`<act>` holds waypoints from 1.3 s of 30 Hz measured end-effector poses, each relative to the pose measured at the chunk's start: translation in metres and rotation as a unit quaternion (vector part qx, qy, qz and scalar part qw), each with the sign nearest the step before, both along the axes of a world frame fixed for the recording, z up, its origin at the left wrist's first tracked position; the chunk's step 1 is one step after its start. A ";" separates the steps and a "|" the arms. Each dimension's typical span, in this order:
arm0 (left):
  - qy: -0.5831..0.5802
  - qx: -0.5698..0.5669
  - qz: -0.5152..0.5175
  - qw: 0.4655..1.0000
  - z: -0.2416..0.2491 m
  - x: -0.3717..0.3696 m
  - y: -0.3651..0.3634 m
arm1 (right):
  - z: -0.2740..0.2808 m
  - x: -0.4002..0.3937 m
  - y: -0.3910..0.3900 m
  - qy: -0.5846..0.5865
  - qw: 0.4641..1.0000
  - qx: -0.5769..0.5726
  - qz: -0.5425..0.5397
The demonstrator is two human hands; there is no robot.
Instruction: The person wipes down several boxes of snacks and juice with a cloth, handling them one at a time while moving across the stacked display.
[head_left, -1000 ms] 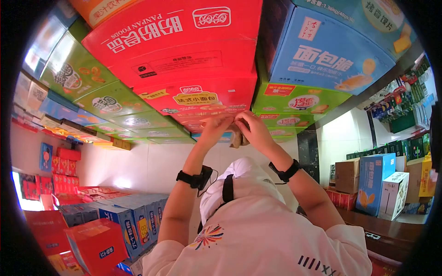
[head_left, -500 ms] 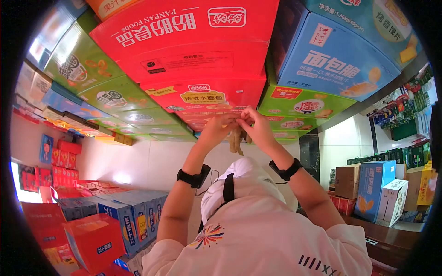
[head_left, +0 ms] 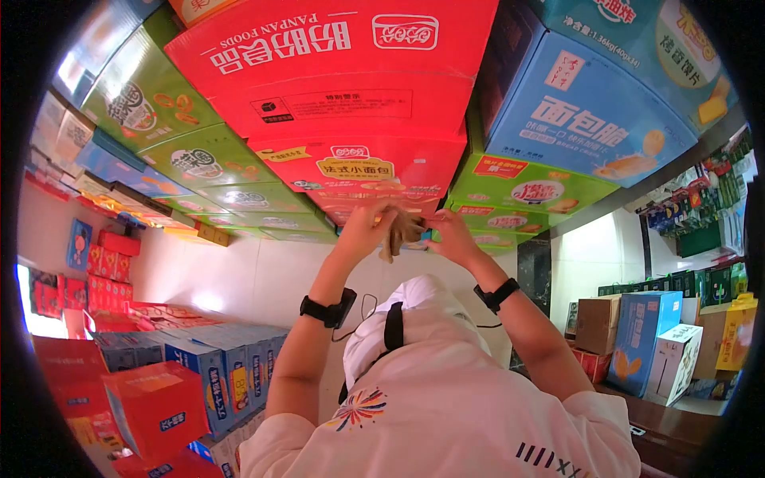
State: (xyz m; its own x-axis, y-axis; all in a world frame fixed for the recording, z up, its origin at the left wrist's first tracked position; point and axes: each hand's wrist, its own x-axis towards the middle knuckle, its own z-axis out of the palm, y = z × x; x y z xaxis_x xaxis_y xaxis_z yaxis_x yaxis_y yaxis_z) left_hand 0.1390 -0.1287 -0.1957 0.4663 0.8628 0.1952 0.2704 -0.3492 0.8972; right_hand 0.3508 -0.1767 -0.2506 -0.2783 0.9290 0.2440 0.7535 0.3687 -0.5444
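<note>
My left hand (head_left: 368, 231) is closed on a tan, crumpled, glove-like item (head_left: 400, 234), which hangs from its fingertips. Just to the right of it, my right hand (head_left: 460, 241) has its fingers pinched near the item's upper edge; what lies between them is too small to make out. Both hands are raised in front of a red carton (head_left: 355, 163) with a yellow label. A black band with a device is on each wrist.
Large cartons rise ahead: red (head_left: 335, 48), green (head_left: 199, 159) and blue (head_left: 590, 103). Blue boxes (head_left: 203, 374) and a red box (head_left: 155, 406) stand at lower left. At right are a brown carton (head_left: 596, 323) and a blue box (head_left: 644, 334). Pale floor shows between.
My hands were together at the fingertips and are now a little apart. The tan item has shifted left with my left hand and is more bunched up. The view has tilted slightly.
</note>
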 end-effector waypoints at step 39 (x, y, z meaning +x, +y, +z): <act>0.191 0.280 0.040 0.940 0.014 0.004 0.002 | 0.069 0.051 0.012 -0.097 0.986 -0.032 -0.133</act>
State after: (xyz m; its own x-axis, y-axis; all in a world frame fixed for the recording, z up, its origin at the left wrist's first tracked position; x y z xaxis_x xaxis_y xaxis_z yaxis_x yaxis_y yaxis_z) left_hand 0.1427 -0.1272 -0.1813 0.5332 0.7093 0.4611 0.5800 -0.7032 0.4111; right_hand 0.4015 -0.1645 -0.1816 -0.0583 0.9871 0.1491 0.9108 0.1137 -0.3969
